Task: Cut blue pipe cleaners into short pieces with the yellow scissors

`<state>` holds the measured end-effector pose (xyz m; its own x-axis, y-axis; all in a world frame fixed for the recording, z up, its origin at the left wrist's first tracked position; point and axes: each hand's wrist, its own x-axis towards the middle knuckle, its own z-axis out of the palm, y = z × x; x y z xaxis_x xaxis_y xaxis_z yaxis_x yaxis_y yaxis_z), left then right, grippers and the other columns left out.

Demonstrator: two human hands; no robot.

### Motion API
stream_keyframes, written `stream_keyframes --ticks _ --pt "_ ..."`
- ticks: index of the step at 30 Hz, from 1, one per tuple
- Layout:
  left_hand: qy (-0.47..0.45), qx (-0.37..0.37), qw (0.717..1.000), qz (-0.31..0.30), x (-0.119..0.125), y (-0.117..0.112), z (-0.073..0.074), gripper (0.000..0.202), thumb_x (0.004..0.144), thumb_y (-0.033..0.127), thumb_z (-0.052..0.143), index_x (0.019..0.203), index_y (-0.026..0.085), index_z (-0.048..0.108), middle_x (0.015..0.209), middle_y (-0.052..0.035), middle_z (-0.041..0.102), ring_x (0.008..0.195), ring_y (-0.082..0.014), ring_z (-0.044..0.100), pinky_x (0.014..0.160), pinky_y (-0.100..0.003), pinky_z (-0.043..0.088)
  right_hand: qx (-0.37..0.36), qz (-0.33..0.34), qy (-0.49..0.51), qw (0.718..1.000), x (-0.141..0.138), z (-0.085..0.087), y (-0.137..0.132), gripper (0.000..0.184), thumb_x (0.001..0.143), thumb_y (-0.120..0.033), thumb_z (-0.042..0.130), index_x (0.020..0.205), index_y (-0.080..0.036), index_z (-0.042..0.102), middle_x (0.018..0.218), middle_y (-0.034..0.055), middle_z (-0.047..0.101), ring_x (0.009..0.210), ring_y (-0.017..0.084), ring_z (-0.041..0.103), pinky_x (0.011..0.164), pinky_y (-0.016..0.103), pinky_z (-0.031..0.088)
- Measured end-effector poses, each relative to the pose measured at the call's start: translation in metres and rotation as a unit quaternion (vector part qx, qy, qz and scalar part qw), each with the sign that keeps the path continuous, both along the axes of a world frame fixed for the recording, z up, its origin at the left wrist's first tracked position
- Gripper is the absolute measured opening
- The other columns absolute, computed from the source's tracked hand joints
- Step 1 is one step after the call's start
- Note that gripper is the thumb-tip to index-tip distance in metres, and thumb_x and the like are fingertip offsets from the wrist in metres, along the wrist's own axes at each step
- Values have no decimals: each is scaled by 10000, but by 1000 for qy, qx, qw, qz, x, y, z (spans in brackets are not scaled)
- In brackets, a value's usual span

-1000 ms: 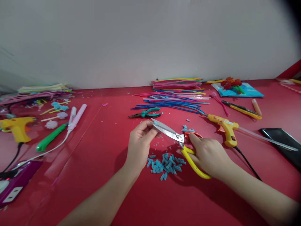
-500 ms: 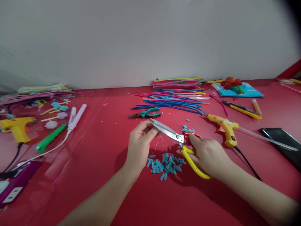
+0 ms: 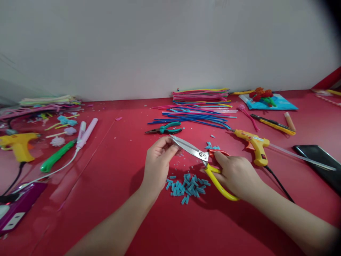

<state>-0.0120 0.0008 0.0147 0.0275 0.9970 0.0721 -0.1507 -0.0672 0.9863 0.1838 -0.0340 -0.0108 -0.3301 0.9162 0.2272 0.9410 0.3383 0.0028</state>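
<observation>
My right hand (image 3: pixel 236 174) grips the yellow and red handles of a pair of scissors (image 3: pixel 198 154), whose steel blades point up and left and look almost closed. My left hand (image 3: pixel 158 161) is pinched right at the blade tips; whatever it holds is hidden by the fingers. Below the blades lies a small heap of short light-blue pipe-cleaner pieces (image 3: pixel 188 185) on the red table (image 3: pixel 112 199). A few more blue bits (image 3: pixel 211 145) lie just beyond the scissor handles.
Teal-handled pliers (image 3: pixel 166 128) and a spread of blue and pink pipe cleaners (image 3: pixel 197 113) lie beyond my hands. A yellow glue gun (image 3: pixel 254 145) and a black phone (image 3: pixel 319 160) sit at right. At left are another glue gun (image 3: pixel 18 144), a green tool (image 3: pixel 55 156) and a purple power strip (image 3: pixel 16 209).
</observation>
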Motion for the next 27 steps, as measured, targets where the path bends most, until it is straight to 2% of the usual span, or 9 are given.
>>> stream_keyframes --ticks 5,7,9,11,14,16,18,22,27 --pt "-2 -3 1000 -7 0 1 -2 72 707 189 538 756 161 583 703 0 563 655 -92 509 678 -226 420 -11 -16 16 1000 3 1 3 390 763 -533 329 670 -174 449 461 4 490 395 112 418 435 241 119" --pt "-6 -18 1000 -11 1 1 -3 72 708 196 544 763 158 573 699 0 565 650 -93 519 670 -228 425 -50 -28 66 996 1 2 4 354 747 -518 375 666 -181 443 463 -9 475 399 105 405 428 233 145" --pt "-5 -47 998 -35 3 0 -4 78 702 208 556 760 156 563 669 1 571 623 -97 529 647 -233 433 -105 -37 165 980 -2 5 5 305 739 -480 411 666 -186 443 482 -22 469 419 95 398 421 217 189" --pt "10 -78 992 -95 7 -3 -5 82 708 223 552 744 150 564 639 -5 577 593 -100 532 626 -238 438 -163 -41 288 943 -7 8 5 266 737 -443 433 678 -185 459 520 -29 477 449 86 406 420 202 239" --pt "26 -115 973 -197 13 -8 -7 106 732 237 524 738 143 573 655 -22 588 616 -112 547 639 -249 444 -253 -59 456 851 -14 13 3 253 722 -427 463 750 -178 496 491 -60 440 390 63 369 384 190 270" --pt "20 -135 963 -230 17 -11 -9 106 731 234 527 751 144 576 671 -26 590 642 -120 559 641 -247 446 -305 -82 529 788 -17 16 2 270 710 -428 484 802 -175 502 428 -88 386 324 51 325 337 183 255" --pt "18 -149 956 -250 19 -13 -9 102 725 229 537 759 143 581 675 -26 588 637 -118 558 621 -235 443 -328 -90 569 749 -18 18 2 273 702 -424 500 819 -177 498 384 -104 362 293 52 320 314 178 251" --pt "37 -168 945 -277 20 -16 -10 109 727 233 539 760 144 592 663 -23 585 596 -102 542 586 -217 430 -334 -80 582 737 -16 18 1 195 708 -365 507 769 -180 487 368 -107 366 288 49 330 310 166 258" --pt "60 -165 952 -253 23 -20 -13 125 690 249 582 760 146 591 669 -18 571 595 -105 539 586 -224 422 -318 -65 552 768 -16 15 0 120 703 -278 491 656 -178 443 388 -101 341 313 37 327 322 160 243"
